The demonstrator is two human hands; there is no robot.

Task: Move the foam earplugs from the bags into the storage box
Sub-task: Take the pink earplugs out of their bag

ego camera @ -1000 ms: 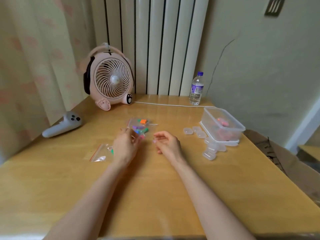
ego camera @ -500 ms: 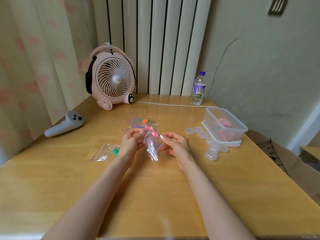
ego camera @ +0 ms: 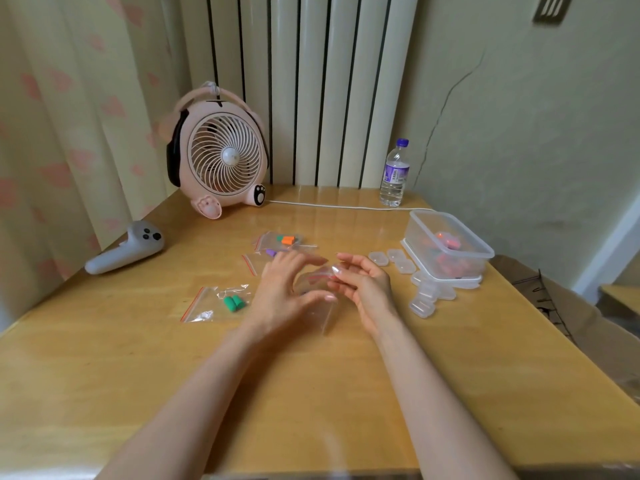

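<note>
A yellow wooden table [ego camera: 311, 393] sits in a room corner. There is a curtain with pink shapes [ego camera: 69, 116] on the left, a tall white radiator [ego camera: 311, 88] behind, and a pale cracked wall [ego camera: 519, 133] on the right.

Over the middle of the table, both hands hold a small clear plastic bag [ego camera: 320, 313]. The left hand [ego camera: 284, 292] has it between long fingers and thumb. The right hand [ego camera: 363, 282] pinches its top with bent fingers.

The clear plastic storage box [ego camera: 420, 233] stands at the right edge with pink foam earplugs [ego camera: 448, 241] inside (it looks open on top). Two green foam earplugs [ego camera: 234, 303] lie in another bag on the table, left of the hands.

A pink round fan [ego camera: 221, 157], a water bottle [ego camera: 394, 174] and a grey controller [ego camera: 128, 247] sit further off.
</note>
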